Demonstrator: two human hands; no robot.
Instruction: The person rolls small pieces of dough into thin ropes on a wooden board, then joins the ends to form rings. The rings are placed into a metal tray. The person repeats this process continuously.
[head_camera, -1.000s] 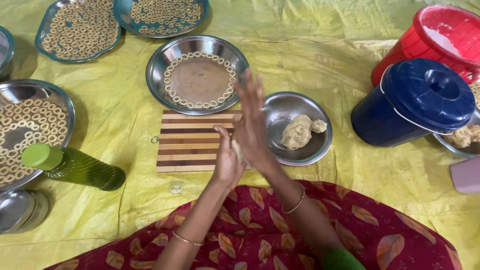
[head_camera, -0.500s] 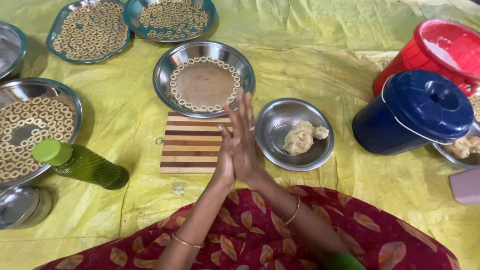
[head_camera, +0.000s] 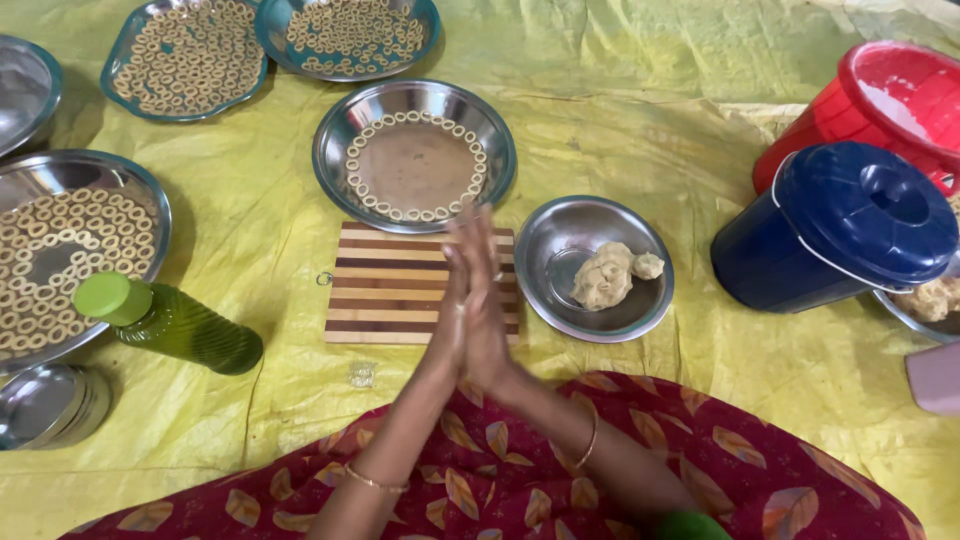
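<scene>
My left hand (head_camera: 452, 322) and my right hand (head_camera: 490, 300) are pressed palm to palm, fingers straight and pointing away from me. They hover over the near right corner of a striped wooden board (head_camera: 385, 285). Whether anything lies between the palms is hidden. Just right of the hands a steel bowl (head_camera: 555, 250) holds a lump of pale dough (head_camera: 605, 278). Beyond the board a steel plate (head_camera: 335, 190) has small dough rings laid around its inner edge.
A green bottle (head_camera: 175, 325) lies on its side to the left. Around it are a ring-filled steel plate (head_camera: 150, 200), two ring-filled trays (head_camera: 185, 60) at the back and a small steel tin (head_camera: 45, 405). A blue lidded container (head_camera: 840, 225) and red bucket (head_camera: 880, 100) stand at right. A yellow sheet (head_camera: 640, 110) covers the floor.
The pressed palms have slid against each other: the right hand, which reached further forward a second ago, has drawn back level with the left. Both hands stay over the board's corner.
</scene>
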